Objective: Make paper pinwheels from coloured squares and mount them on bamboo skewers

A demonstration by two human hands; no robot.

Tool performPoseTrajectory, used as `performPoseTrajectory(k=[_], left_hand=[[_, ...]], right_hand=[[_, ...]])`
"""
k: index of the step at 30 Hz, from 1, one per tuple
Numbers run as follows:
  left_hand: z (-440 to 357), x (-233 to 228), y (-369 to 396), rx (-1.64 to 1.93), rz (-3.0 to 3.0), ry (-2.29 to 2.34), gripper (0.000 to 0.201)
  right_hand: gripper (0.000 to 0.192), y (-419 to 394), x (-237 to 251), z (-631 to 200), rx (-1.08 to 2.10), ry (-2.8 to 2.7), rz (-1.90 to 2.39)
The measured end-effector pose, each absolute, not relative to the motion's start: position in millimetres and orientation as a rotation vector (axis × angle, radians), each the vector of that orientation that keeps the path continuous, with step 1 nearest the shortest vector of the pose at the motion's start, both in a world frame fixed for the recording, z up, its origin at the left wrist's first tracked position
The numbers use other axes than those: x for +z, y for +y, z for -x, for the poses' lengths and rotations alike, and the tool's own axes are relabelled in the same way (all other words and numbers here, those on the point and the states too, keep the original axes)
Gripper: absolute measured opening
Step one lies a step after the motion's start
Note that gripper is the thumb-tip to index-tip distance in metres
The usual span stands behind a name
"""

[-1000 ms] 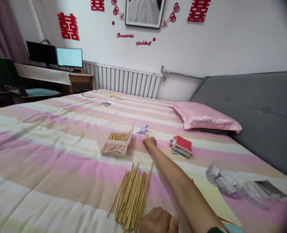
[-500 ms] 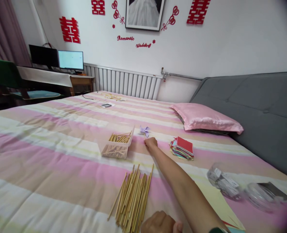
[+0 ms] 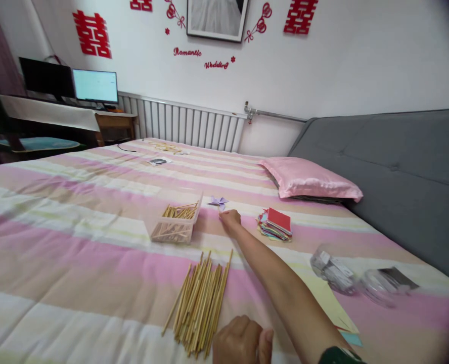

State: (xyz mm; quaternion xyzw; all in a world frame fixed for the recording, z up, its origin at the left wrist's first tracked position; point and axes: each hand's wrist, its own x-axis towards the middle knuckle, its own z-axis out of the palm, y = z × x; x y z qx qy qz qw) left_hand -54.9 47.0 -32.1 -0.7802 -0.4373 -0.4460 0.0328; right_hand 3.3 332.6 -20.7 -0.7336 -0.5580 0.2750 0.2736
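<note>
Item: paper pinwheel (image 3: pixel 217 202), lilac, lying on the striped bedsheet (image 3: pixel 76 237) just beyond the clear plastic box of sticks (image 3: pixel 176 225), which we take as our landmark. Our right hand (image 3: pixel 230 220) is stretched out to the right of that box, fingers curled around what looks like the pinwheel's thin stem; how tightly they close we cannot tell at this distance. Our left hand (image 3: pixel 241 344) rests loosely fisted on the sheet well nearer to us than the box, by the near end of the bundle of long sticks (image 3: pixel 199 303); we cannot tell whether it holds anything. Right of the box, past the right hand: a stack of coloured paper squares (image 3: pixel 275 225). Further right and nearer: clear plastic packets (image 3: pixel 342 275). Beyond the box on the right: a pink pillow (image 3: pixel 310 178). Handling note, as we judge it: grip the stem low and lightly, keep the vanes off the sheet so the folds are not crushed, and keep the forearm clear of the box rim.
</note>
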Motion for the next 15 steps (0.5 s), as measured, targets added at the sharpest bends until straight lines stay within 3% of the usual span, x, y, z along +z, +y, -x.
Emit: performPoseTrajectory(k=[7,15], left_hand=[[53.0,-2.2,33.6,-1.459,2.578,-1.543,0.038],[46.5,14.4,23.8,-1.506,2.584,-1.748,0.044]], right_hand=[[0.026,271.7,25.3,-56.0,0.810,-1.611,1.706],[0.024,121.0,62.9,-179.0,0.672,-1.612,1.646]])
